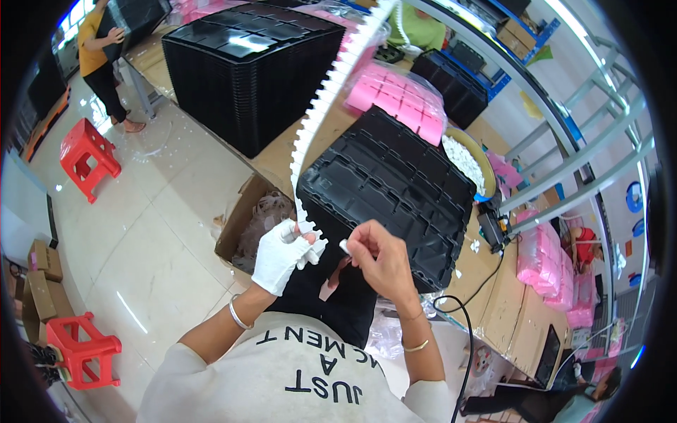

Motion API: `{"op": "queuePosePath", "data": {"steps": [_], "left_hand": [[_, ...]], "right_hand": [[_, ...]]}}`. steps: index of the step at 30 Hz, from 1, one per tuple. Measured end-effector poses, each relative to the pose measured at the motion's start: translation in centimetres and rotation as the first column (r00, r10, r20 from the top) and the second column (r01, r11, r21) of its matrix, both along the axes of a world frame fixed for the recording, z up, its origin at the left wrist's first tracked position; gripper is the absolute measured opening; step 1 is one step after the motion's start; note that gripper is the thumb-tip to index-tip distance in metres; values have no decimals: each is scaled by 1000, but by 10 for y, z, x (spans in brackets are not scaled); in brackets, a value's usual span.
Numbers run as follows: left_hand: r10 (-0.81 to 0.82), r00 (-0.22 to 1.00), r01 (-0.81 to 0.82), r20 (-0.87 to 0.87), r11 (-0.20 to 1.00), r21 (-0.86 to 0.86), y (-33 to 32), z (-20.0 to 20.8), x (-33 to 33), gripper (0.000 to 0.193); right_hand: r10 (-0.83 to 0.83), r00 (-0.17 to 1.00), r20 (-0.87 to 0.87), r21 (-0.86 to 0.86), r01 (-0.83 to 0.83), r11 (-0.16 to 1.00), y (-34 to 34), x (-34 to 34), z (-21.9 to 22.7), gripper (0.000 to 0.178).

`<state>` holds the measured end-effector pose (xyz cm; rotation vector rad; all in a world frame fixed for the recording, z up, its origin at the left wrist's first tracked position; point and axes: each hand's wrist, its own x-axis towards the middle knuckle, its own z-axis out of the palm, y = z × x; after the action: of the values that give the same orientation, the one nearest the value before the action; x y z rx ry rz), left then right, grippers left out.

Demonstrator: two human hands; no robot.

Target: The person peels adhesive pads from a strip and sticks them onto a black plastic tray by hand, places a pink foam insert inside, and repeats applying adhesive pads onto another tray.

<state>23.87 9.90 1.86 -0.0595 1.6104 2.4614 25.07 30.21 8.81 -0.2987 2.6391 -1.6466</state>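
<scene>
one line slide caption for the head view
White-gloved left hand grips long white notched strip; bare right hand pinches small white piece.

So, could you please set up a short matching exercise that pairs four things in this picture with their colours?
Things:
1. glove on the left hand
2. stool on the floor
3. tray in front of the hands
4. padded sheets in the clear bag

Colours:
A. pink
B. black
C. white
D. red

Pairs: 1-C, 2-D, 3-B, 4-A
</scene>
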Motion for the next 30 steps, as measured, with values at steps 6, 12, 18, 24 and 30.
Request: {"op": "queuePosePath", "data": {"steps": [6, 12, 18, 24, 30], "left_hand": [[-102, 994, 102, -26, 995, 15, 34, 11, 13, 16], [-235, 972, 236, -28, 970, 59, 59, 18, 27, 14], [-268, 963, 267, 7, 962, 55, 78, 28, 36, 16], [-93, 995, 91, 36, 995, 42, 102, 28, 39, 17], [-88, 987, 82, 136, 995, 49, 111, 4, 41, 25]], "right_hand": [[-113, 993, -44, -87, 108, 990, 13, 39, -10, 21], [-179, 964, -194, -73, 168, 983, 35, 53, -20, 11], [-158, 967, -202, -80, 144, 986, 57, 67, -17, 9], [-111, 901, -419, 103, 169, 980, 57, 74, -15, 9], [-180, 939, -294, 144, 230, 963, 103, 74, 6, 8]]}}
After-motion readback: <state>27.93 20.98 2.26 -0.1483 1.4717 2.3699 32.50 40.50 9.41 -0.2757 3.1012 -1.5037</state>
